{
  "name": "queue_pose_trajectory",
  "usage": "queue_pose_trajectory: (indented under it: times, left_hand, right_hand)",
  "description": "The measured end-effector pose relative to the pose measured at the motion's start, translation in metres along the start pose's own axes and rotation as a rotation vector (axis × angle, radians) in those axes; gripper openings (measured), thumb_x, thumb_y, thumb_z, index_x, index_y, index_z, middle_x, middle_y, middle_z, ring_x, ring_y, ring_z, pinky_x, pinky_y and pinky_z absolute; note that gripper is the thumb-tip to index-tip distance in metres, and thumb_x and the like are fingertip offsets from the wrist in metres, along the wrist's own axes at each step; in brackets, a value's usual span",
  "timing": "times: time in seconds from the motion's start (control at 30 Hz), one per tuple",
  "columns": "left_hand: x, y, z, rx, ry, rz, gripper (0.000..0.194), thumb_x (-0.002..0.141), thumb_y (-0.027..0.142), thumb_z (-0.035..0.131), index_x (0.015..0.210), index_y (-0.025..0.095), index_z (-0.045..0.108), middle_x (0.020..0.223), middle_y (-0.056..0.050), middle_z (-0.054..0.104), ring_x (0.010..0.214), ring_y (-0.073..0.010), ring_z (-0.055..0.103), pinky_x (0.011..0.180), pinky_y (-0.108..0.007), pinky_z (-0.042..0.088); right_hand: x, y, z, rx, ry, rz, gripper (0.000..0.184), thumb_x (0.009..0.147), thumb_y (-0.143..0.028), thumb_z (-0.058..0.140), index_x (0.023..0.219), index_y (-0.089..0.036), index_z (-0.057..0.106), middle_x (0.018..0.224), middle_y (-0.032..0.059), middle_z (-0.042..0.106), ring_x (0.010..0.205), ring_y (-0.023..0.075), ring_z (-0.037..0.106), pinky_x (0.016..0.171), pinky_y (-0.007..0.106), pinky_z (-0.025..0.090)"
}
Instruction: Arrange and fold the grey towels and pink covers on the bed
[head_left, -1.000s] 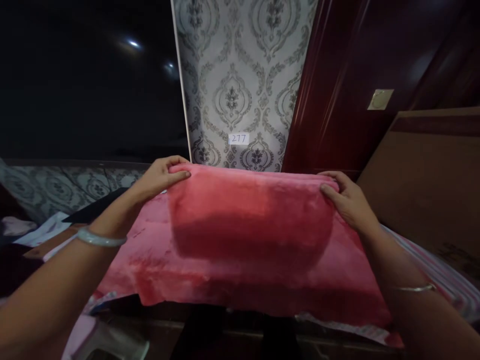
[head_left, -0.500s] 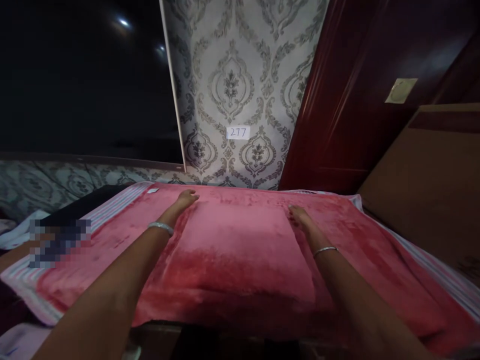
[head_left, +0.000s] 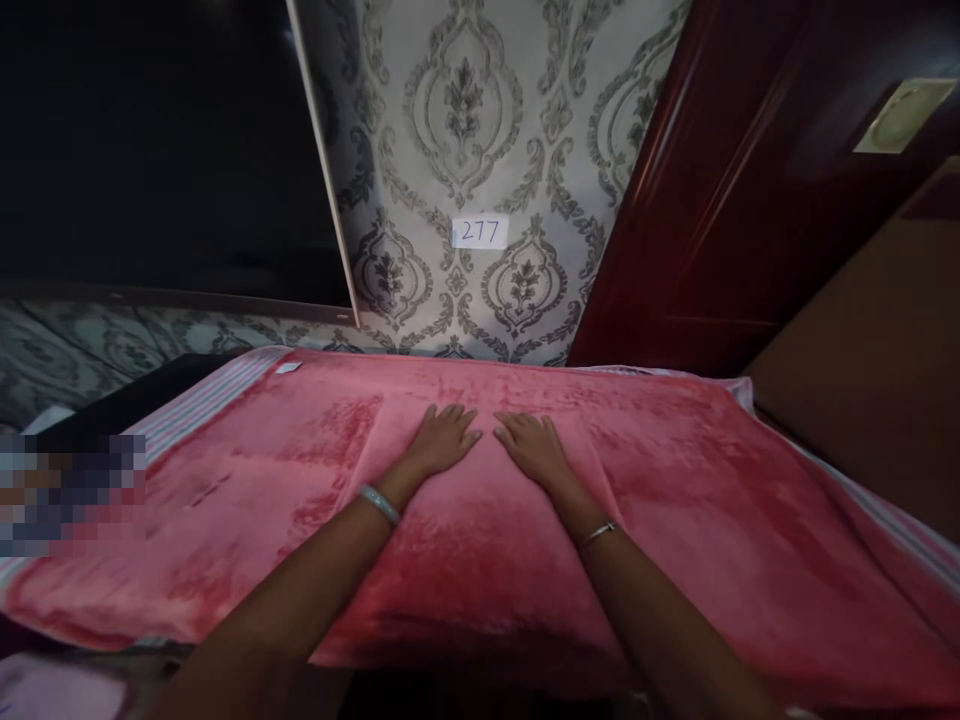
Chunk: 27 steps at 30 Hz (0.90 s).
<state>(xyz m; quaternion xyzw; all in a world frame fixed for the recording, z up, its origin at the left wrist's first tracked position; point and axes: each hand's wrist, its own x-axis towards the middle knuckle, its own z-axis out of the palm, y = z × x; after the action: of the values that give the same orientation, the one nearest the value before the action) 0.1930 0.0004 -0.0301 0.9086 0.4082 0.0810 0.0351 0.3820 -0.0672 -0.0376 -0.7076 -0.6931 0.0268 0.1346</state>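
A folded pink plush cloth (head_left: 480, 510) lies flat in the middle of a larger pink plush blanket (head_left: 697, 500) with striped edging. My left hand (head_left: 444, 438) rests palm down on the far part of the folded cloth, fingers spread. Close beside it on the right, my right hand (head_left: 531, 445) also lies flat on the cloth, fingers stretched out. A small gap separates the two hands, and neither grips anything. The folded cloth's near edge is dark and partly in shadow.
Behind the blanket is a patterned wall with a paper label (head_left: 480, 232) reading 277. A large dark screen (head_left: 150, 150) stands at the left. A dark red wooden panel (head_left: 675, 220) and a brown box (head_left: 877, 350) are at the right.
Both hands have moved inward from the folded cloth's two side edges onto the middle of its far part. They now lie flat and close together. My view has shifted slightly.
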Motion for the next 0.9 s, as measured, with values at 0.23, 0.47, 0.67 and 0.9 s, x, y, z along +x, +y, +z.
queue_pose_trajectory:
  times: [0.23, 0.47, 0.67, 0.9]
  left_hand:
    - [0.001, -0.003, 0.008, 0.014, 0.025, -0.007, 0.059, 0.105, 0.050, 0.030, 0.152, 0.020, 0.047, 0.158, -0.015, 0.048, 0.148, -0.0295, 0.041, 0.124, -0.056, 0.021]
    - [-0.004, 0.001, 0.005, -0.013, 0.054, -0.007, 0.057, 0.104, 0.047, 0.034, 0.152, 0.020, 0.046, 0.157, -0.016, 0.048, 0.147, -0.0299, 0.041, 0.124, -0.057, 0.022]
    - [-0.006, -0.004, -0.015, 0.015, -0.011, -0.008, 0.059, 0.103, 0.049, 0.034, 0.155, 0.022, 0.041, 0.163, -0.015, 0.039, 0.153, -0.0285, 0.032, 0.125, -0.058, 0.017]
    - [-0.024, -0.049, -0.037, 0.024, -0.020, -0.262, 0.058, 0.103, 0.049, 0.034, 0.152, 0.021, 0.045, 0.162, -0.018, 0.040, 0.153, -0.0351, 0.029, 0.120, -0.070, 0.016]
  right_hand:
    - [0.004, 0.006, 0.007, 0.007, 0.003, -0.016, 0.050, 0.107, -0.044, 0.030, 0.148, -0.026, 0.052, 0.151, 0.0085, 0.055, 0.140, 0.0274, 0.045, 0.120, 0.058, 0.019]
    - [0.001, 0.003, 0.007, 0.003, 0.013, -0.025, 0.050, 0.107, -0.044, 0.029, 0.149, -0.029, 0.051, 0.151, 0.0085, 0.055, 0.139, 0.0267, 0.046, 0.119, 0.058, 0.021]
    - [-0.006, -0.001, -0.015, -0.059, -0.022, 0.012, 0.051, 0.107, -0.041, 0.032, 0.152, -0.025, 0.048, 0.158, 0.0108, 0.046, 0.146, 0.0276, 0.038, 0.120, 0.059, 0.021]
    - [-0.024, 0.042, -0.026, -0.028, -0.011, 0.197, 0.051, 0.107, -0.043, 0.032, 0.152, -0.027, 0.049, 0.163, 0.0100, 0.039, 0.151, 0.0318, 0.030, 0.117, 0.068, 0.024]
